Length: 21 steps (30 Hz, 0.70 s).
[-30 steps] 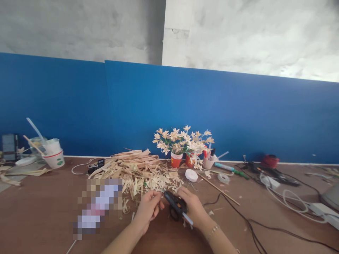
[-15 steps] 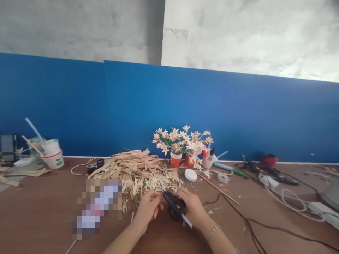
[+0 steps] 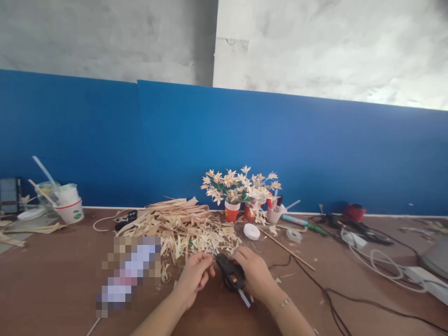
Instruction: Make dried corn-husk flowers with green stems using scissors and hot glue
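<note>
My right hand is wrapped round a black glue gun, with a pale glue stick jutting from its rear end. The gun's nozzle points up and left, close to the fingertips of my left hand. Those fingers are pinched together; what they hold is too small to make out. Just beyond both hands lies a heap of pale dried husk strips and pieces. Behind it, cream husk flowers stand in red paper cups.
A white tape roll, a clear tape roll and a thin stick lie beyond my right hand. Black cables and a white power strip are at the right. A white cup stands far left.
The glue gun has turned slightly in my right hand, and its rear end with the glue stick has shifted a little left. My left hand has barely moved.
</note>
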### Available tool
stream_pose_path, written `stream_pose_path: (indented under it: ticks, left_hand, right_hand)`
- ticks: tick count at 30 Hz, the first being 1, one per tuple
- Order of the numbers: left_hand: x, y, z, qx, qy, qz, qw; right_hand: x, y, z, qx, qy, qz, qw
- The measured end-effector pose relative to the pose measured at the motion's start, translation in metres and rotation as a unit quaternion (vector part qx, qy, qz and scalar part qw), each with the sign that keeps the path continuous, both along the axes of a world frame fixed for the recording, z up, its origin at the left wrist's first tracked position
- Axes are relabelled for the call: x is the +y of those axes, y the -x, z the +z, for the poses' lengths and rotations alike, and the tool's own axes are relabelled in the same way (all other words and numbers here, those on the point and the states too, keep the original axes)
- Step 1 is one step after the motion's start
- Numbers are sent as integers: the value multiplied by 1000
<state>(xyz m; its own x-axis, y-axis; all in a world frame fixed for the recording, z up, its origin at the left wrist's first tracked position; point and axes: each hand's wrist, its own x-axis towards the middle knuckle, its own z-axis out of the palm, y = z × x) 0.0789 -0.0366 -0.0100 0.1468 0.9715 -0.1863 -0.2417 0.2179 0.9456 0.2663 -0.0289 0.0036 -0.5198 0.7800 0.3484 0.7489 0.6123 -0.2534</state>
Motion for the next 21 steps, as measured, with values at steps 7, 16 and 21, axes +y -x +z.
stream_pose_path:
  ticks: [7,16,21]
  left_hand:
    - [4,5,-1,44,-70,3,997]
    - [10,10,-13,144,-110,-27,983]
    - [12,14,-12,133,-76,16,988]
  right_hand:
    - [-3,0,-1,138,59,-3,989]
    - [-11,-7,14,364,251,4,897]
    - [-35,-54,50,69,229,-65,969]
